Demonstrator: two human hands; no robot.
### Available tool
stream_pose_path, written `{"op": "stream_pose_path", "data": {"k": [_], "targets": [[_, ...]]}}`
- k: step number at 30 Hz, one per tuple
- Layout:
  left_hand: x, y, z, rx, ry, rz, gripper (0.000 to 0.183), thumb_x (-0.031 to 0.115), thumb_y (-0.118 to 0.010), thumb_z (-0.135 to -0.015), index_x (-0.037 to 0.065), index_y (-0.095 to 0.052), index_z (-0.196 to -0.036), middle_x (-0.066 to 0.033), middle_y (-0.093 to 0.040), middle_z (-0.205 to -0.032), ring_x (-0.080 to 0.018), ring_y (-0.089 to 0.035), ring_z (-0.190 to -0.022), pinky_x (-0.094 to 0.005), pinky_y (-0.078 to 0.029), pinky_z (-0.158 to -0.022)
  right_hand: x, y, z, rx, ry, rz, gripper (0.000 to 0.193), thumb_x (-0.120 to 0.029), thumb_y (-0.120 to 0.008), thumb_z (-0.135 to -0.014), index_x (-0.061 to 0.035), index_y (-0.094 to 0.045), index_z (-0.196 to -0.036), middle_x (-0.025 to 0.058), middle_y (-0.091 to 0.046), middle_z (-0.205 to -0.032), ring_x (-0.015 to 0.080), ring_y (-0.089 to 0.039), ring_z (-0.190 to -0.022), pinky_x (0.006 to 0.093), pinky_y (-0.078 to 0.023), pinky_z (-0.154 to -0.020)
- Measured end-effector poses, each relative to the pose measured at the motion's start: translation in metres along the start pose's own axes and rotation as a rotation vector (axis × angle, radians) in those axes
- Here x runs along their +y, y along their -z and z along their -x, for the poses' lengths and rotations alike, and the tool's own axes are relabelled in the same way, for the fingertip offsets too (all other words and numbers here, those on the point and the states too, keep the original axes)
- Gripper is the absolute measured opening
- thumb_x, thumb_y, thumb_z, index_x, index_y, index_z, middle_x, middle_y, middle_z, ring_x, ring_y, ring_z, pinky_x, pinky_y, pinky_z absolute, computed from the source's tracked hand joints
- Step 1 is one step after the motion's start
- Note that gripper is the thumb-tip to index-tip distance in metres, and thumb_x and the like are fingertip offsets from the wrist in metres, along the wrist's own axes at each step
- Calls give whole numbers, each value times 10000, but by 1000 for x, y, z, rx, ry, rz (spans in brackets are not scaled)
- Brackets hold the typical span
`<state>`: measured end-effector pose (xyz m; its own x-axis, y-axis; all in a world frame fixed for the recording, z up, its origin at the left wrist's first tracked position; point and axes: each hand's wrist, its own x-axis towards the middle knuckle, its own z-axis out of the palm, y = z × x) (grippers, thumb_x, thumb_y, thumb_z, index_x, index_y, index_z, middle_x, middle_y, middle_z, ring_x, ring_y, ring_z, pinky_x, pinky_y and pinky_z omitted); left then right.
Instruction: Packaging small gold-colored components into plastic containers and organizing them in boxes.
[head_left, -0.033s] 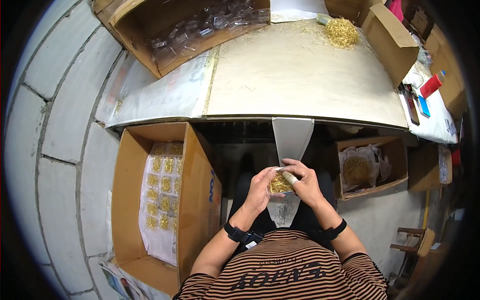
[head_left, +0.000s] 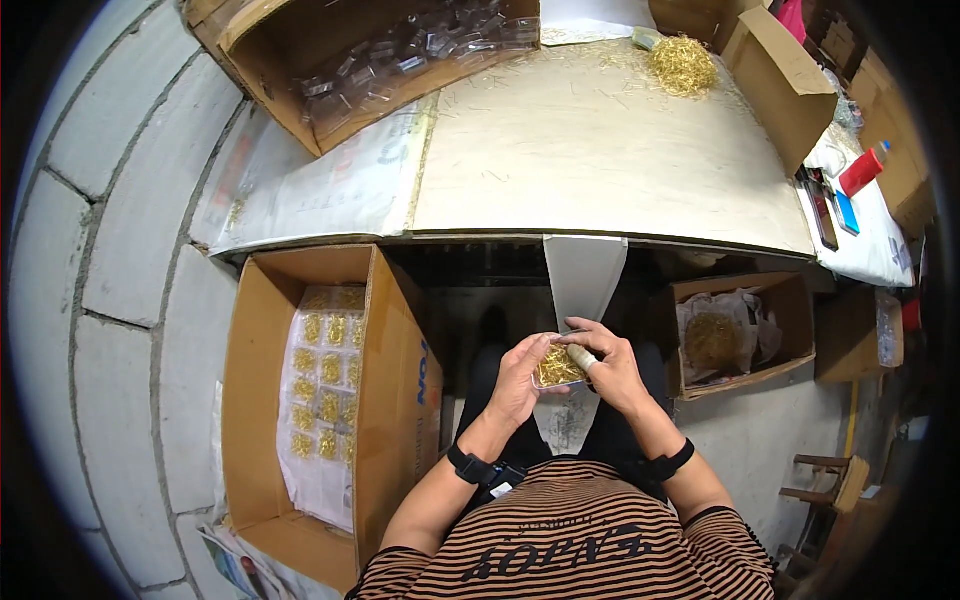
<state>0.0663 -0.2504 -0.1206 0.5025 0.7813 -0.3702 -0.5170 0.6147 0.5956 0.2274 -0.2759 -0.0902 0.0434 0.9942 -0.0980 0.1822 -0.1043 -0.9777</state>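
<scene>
Above my lap, a small clear plastic box filled with thin gold-coloured pieces is held between both hands. My left hand wraps round its left side, fingers underneath. My right hand grips the box's right side and far edge; pale tape covers the thumb, which lies over the gold pieces. To the left, a deep cardboard carton holds rows of similar filled boxes on white sheeting. What the hidden fingers touch beneath the box cannot be made out.
Across the worktable ahead lie a heap of gold pieces and scattered strays. An open carton of clear plastic boxes stands at the far left. Below the table, on the right, another carton contains a bag of gold pieces. A wooden stool stands far right.
</scene>
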Motion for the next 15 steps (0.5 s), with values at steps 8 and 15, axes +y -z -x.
{"op": "stream_pose_path", "data": {"k": [8, 15], "targets": [[3, 0, 0, 36, -26, -55, 289, 209, -543, -935, 15, -522, -1148, -92, -636, -986, -164, -668, -828, -303, -605, -584, -7, 6, 11, -113, 69, -104, 353, -119, -602, -874, -54, -590, -1220, 173, -459, -1369, 267, -497, -1210, 349, -388, -1003], [-2, -7, 2, 32, -60, -181, 256, 135, -551, -921, 19, -524, -1148, -89, -632, -1008, -174, -668, -824, -302, -605, -583, 7, 8, 3, -141, 42, -106, 451, -118, -617, -874, -74, -510, -1310, 160, -472, -1360, 246, -490, -1214, 332, -388, -1000]]}}
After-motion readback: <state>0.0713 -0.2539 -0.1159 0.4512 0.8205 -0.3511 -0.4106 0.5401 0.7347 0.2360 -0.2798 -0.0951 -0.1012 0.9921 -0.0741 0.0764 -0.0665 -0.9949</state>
